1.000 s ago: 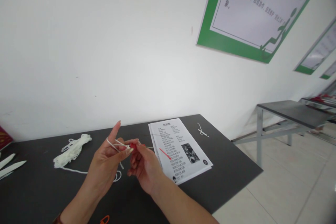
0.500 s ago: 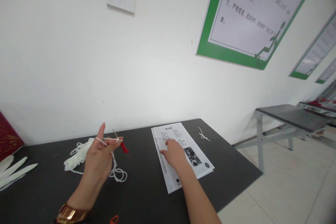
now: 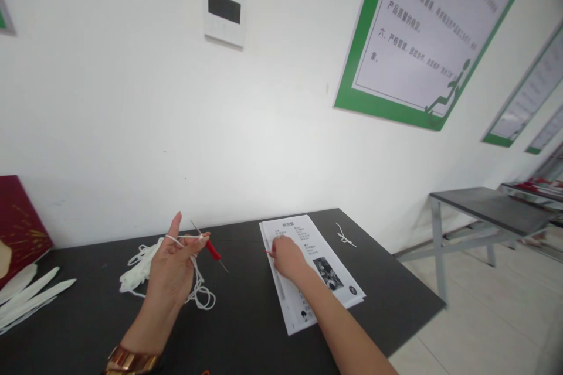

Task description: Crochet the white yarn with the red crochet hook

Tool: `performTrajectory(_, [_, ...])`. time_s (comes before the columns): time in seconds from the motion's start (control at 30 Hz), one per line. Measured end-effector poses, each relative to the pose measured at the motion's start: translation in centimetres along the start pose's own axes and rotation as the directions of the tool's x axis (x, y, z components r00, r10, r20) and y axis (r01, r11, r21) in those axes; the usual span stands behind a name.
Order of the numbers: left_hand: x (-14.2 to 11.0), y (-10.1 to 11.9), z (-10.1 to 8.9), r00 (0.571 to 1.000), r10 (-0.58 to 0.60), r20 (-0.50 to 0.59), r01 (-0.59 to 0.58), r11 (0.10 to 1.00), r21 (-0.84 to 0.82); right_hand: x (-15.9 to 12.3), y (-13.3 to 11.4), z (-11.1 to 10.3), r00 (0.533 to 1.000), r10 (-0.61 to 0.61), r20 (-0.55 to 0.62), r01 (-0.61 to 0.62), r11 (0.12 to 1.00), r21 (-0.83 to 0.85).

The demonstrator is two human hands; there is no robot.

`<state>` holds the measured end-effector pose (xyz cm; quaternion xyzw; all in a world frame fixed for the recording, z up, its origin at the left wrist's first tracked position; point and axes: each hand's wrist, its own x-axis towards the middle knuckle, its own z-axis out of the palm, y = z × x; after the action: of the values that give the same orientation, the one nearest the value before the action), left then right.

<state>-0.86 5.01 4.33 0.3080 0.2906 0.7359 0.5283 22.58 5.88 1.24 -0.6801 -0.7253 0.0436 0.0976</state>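
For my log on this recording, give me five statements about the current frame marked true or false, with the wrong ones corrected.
1. The left hand holds a red-gripped hook. True.
2. The right hand, with a small red piece at its fingers, is over the printed sheets. True.
3. A yarn bundle lies right of the sheets in the picture. False: the white yarn bundle lies left of them.
4. A bracelet circles the right wrist. False: the gold-toned bracelet is on the left wrist.
5. The white wall unit has a dark screen. True.
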Motion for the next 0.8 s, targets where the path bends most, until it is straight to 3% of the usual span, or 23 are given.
performTrajectory(0.17, [-0.1,0.2,0.1,1.0,-0.002,-0.009,0.002,1.0,-0.004,4.5,-6.4,1.8,0.976,-0.218,0.023,0.215,0.973,0.081])
performTrajectory(0.27, [0.3,0.4,-0.3,1.0,0.0,-0.03,0.0,1.0,0.011,5.8,-8.8,3.4,0.964,-0.264,0.014,0.261,0.958,0.122])
performTrajectory(0.6, [0.6,0.7,-0.2,1.0,-0.002,-0.024,0.002,1.0,-0.012,7.7,-7.5,5.3,0.98,-0.182,0.08,0.166,0.971,0.171])
performTrajectory(0.8, [0.9,0.6,-0.7,1.0,-0.002,-0.031,0.002,1.0,-0.001,8.4,-11.7,6.1,0.963,-0.258,0.081,0.236,0.947,0.218])
